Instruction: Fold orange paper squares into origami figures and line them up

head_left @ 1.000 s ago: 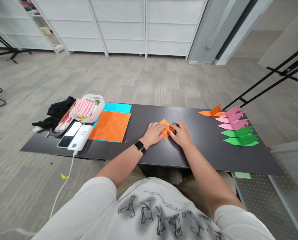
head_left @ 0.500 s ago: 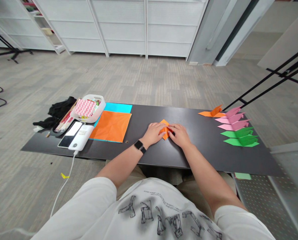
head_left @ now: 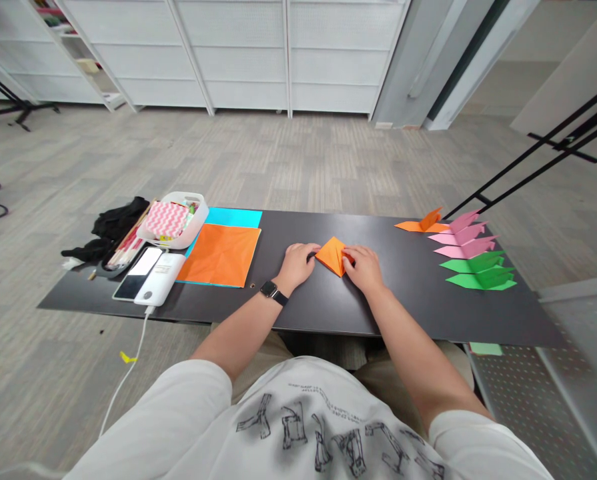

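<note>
A small folded piece of orange paper (head_left: 332,256) lies on the dark table in front of me, its outline a diamond. From the left, my left hand (head_left: 298,264) has its curled fingertips and thumb at the paper's left corner. My right hand (head_left: 364,268) pinches the right edge, thumb toward me and index finger behind; that edge is partly hidden by the fingers.
Folded paper cranes in orange (head_left: 422,224), pink (head_left: 461,239) and green (head_left: 479,275) line the table's right end. Left of my hands lie orange sheets (head_left: 223,257) over blue sheets (head_left: 235,217). Beyond sit a white basket (head_left: 197,227), a phone (head_left: 133,280) and a white power bank (head_left: 161,279) with a cable.
The orange paper has opened from a narrow, centre-creased shape into a wider diamond. My left hand has drawn back leftward to its corner, and my right hand has shifted slightly right.
</note>
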`<action>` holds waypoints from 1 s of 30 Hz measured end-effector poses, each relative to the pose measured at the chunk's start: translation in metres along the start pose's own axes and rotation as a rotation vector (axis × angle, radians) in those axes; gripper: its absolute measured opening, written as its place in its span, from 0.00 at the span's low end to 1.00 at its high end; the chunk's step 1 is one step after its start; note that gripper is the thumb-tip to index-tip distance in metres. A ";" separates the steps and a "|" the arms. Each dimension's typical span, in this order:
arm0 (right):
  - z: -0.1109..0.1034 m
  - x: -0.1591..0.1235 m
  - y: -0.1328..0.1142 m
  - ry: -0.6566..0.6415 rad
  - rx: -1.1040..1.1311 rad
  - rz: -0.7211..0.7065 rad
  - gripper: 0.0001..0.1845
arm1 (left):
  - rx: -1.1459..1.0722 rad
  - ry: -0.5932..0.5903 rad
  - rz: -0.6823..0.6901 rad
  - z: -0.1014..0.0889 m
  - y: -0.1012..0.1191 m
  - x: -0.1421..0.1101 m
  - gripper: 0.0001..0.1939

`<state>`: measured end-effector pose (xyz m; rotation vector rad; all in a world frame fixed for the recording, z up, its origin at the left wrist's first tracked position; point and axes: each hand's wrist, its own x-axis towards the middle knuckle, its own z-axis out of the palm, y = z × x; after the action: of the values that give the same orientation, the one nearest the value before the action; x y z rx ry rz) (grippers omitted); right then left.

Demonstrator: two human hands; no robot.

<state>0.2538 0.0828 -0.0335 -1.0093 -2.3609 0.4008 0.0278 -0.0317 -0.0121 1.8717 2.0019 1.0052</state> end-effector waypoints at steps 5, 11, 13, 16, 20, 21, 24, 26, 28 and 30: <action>-0.001 0.000 0.000 -0.018 0.009 -0.011 0.15 | -0.075 0.030 0.051 -0.001 -0.005 0.001 0.19; -0.003 -0.001 -0.001 -0.075 0.032 -0.107 0.15 | -0.034 0.009 0.140 0.000 -0.008 0.001 0.17; -0.003 -0.001 -0.001 -0.088 0.033 -0.128 0.15 | 0.012 -0.018 0.182 -0.001 -0.010 0.000 0.17; -0.003 -0.002 -0.001 -0.113 0.029 -0.147 0.15 | 0.081 -0.061 0.249 -0.005 -0.015 -0.001 0.17; -0.005 -0.002 -0.002 -0.147 0.031 -0.166 0.17 | 0.112 -0.097 0.282 -0.012 -0.019 -0.003 0.14; -0.005 -0.002 -0.003 -0.148 0.034 -0.167 0.17 | 0.112 -0.105 0.279 -0.013 -0.020 -0.004 0.12; -0.007 -0.003 -0.006 -0.152 0.042 -0.175 0.16 | 0.097 -0.131 0.266 -0.017 -0.018 -0.004 0.09; -0.009 -0.004 -0.009 -0.168 0.046 -0.191 0.17 | 0.076 -0.136 0.242 -0.018 -0.017 -0.004 0.06; -0.010 -0.004 -0.011 -0.188 0.052 -0.212 0.18 | 0.059 -0.130 0.194 -0.018 -0.015 -0.003 0.05; -0.012 -0.004 -0.012 -0.201 0.054 -0.229 0.18 | 0.050 -0.111 0.139 -0.018 -0.015 -0.002 0.06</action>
<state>0.2559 0.0720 -0.0200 -0.6916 -2.5944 0.4942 0.0058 -0.0389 -0.0085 2.0694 1.8727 0.8719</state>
